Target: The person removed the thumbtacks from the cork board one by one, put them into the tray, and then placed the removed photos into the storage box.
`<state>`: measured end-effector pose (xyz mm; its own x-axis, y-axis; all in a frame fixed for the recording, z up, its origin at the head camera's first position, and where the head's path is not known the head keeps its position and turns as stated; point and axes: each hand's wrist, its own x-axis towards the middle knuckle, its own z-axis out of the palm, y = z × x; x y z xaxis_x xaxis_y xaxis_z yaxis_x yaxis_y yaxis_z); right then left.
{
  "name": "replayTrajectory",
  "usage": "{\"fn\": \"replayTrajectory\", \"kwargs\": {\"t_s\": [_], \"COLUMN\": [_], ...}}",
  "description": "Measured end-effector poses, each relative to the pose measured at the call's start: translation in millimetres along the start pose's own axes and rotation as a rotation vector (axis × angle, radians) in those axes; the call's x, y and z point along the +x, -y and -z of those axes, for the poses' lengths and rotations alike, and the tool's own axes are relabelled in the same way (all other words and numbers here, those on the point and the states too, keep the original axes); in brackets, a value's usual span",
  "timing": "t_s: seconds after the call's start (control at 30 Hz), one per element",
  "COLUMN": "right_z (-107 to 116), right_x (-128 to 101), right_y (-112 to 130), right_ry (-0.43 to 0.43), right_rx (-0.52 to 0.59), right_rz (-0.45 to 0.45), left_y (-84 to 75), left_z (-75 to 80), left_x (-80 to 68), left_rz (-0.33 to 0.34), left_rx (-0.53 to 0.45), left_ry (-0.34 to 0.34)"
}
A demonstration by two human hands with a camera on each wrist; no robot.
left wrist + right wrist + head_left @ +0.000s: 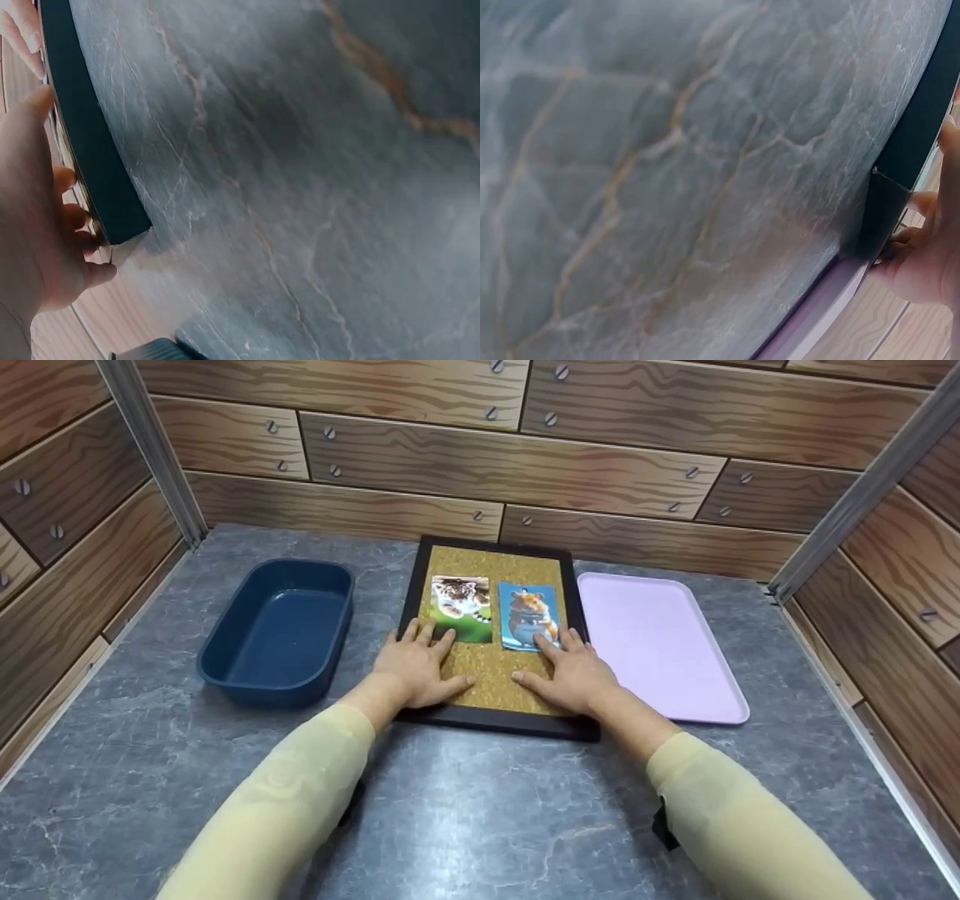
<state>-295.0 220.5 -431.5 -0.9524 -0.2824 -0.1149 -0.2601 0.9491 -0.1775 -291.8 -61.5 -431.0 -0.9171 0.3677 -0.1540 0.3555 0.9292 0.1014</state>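
Note:
A cork board (491, 690) with a black frame lies in the middle of the table. Two picture cards are on its cork: a tiger card (463, 604) on the left and a hamster card (531, 611) on the right. My left hand (416, 664) rests over the board's left edge, fingers spread, index fingertip by the tiger card's lower corner. On the other side my right hand (576, 671) lies spread over the right edge, a fingertip on the hamster card's lower part. Both wrist views show the frame's dark front side (90, 135) beside the fingers.
To the left stands a deep blue bin (277, 637) with nothing inside. A flat lilac tray (667, 652) lies close against the board's right side. Wood-patterned walls (420, 457) enclose the grey marbled table (480, 810) at the back and both sides.

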Motion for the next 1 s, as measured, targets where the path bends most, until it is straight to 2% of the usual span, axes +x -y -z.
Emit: {"fn": "replayTrajectory", "kwargs": {"t_s": [0.63,1.0], "right_z": [3.6,2.8], "right_x": [2.6,-2.8], "right_y": [0.4,0.3], "right_ry": [0.002,0.005], "right_rx": [-0.018,-0.022], "right_rz": [0.008,0.014], "left_y": [-1.1,-5.9], "left_z": [5.2,3.8], "left_x": [0.7,-4.0], "left_rz": [-0.014,-0.027], "left_rx": [0.089,0.16], "left_ry": [0.045,0.045]}}
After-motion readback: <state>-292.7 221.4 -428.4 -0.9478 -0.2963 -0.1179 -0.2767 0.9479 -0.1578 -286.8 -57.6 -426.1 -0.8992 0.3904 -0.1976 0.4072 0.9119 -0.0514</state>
